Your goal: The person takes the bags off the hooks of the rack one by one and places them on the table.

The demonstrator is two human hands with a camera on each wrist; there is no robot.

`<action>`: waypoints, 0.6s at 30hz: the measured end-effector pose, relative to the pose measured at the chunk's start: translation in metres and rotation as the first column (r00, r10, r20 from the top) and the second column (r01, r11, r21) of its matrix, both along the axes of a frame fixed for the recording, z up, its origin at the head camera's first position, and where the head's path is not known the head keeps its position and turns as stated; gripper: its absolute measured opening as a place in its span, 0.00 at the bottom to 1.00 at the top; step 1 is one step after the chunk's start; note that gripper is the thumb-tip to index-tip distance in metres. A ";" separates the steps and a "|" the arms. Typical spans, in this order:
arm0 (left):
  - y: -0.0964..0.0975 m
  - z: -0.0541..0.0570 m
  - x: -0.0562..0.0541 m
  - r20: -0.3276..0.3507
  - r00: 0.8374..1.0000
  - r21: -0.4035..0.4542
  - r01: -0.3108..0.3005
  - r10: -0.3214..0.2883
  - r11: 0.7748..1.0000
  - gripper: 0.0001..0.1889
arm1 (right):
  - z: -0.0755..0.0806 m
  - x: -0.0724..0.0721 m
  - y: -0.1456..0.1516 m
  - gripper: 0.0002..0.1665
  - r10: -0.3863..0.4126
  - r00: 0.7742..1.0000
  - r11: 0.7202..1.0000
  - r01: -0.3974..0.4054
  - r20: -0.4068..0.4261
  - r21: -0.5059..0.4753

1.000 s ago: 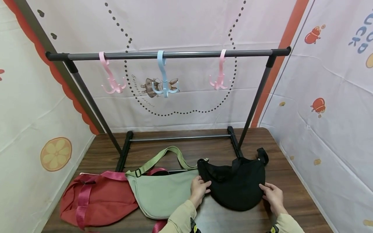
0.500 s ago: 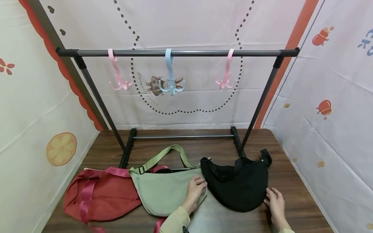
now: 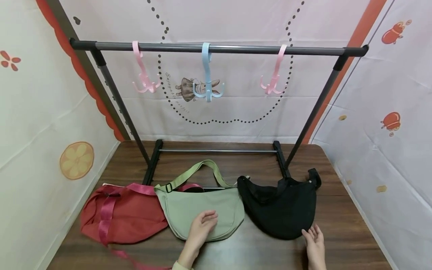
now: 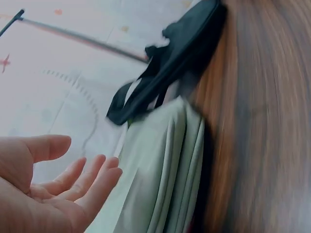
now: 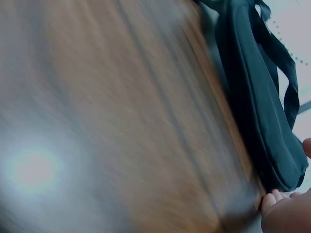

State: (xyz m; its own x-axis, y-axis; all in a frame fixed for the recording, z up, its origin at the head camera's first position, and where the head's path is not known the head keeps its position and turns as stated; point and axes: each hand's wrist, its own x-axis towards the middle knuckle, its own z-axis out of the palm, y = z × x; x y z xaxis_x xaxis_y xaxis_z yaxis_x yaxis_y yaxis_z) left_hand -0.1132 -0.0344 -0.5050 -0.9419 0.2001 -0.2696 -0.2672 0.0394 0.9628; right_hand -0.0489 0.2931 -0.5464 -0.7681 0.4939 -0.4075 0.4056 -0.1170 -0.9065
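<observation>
My left hand (image 3: pixel 200 228) is over the lower front of a light green shoulder bag (image 3: pixel 189 210). Its fingers (image 4: pixel 90 187) are loosely bent in the left wrist view, with nothing between them and the thumb. At the lower right edge of a black shoulder bag (image 3: pixel 283 210) is my right hand (image 3: pixel 314 245), fingers relaxed; whether they touch the fabric I cannot tell. The green bag's strap (image 3: pixel 209 163) loops up behind it. A red bag (image 3: pixel 135 217) with a pink strap (image 3: pixel 106 217) lies at the left.
Behind the bags stands a black rack (image 3: pixel 243 48) on the brown wooden table (image 3: pixel 236 251). From its bar hang a left pink hook (image 3: pixel 146 80), a blue hook (image 3: pixel 207 78) and a right pink hook (image 3: pixel 274 75). Printed cloth (image 3: pixel 249 22) surrounds the table.
My left hand has left the black bag's edge and moved left and nearer over the green bag. My right hand has slipped down along the black bag's side. The head view has shifted.
</observation>
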 end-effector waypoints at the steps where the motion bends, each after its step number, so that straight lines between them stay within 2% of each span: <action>1: -0.008 0.001 0.003 0.008 1.000 -0.016 -0.006 0.006 1.000 0.21 | 0.001 0.001 -0.005 0.50 0.032 0.999 0.999 -0.033 0.019 0.023; 3: -0.024 0.002 0.008 0.015 1.000 -0.051 -0.017 0.017 0.999 0.22 | 0.000 0.004 -0.014 0.51 0.090 0.993 0.989 -0.097 0.071 0.107; 6: -0.046 0.002 0.016 0.015 0.999 -0.105 -0.042 0.043 0.994 0.23 | 0.001 0.008 -0.026 0.53 0.151 0.977 0.954 -0.183 0.148 0.236; 8: -0.059 -0.001 0.023 0.023 0.997 -0.165 -0.075 0.080 0.983 0.22 | 0.001 0.009 -0.031 0.56 0.168 0.966 0.932 -0.221 0.197 0.288; 12: -0.079 -0.006 0.034 0.030 0.987 -0.285 -0.144 0.158 0.948 0.21 | 0.000 0.009 -0.035 0.59 0.171 0.956 0.923 -0.240 0.237 0.301; 18: -0.096 -0.014 0.043 -0.037 0.976 -0.410 -0.211 0.215 0.887 0.18 | -0.007 0.011 -0.041 0.57 0.179 0.959 0.906 -0.247 0.218 0.344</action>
